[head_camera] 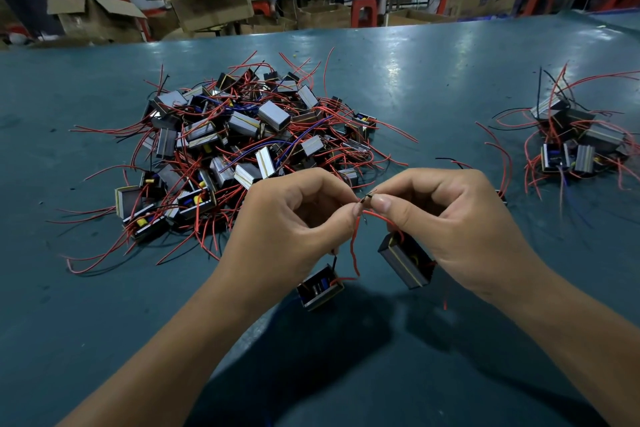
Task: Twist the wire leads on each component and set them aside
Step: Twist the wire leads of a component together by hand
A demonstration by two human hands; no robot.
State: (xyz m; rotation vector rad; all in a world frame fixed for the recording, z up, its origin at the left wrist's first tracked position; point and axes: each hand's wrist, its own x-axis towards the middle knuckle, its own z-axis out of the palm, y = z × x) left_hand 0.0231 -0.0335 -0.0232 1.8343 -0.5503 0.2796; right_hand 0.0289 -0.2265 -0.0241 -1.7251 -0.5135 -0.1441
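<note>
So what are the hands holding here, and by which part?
Both the left hand and right hand pinch the wire lead tips together; two components hang below by their leads.

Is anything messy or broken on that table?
Nothing looks broken. The big pile on the left is a jumble of little boxes with tangled red wires, waiting their turn. A smaller pile sits on the right. Both hands pinch wire ends together, with two boxes dangling below.
</note>
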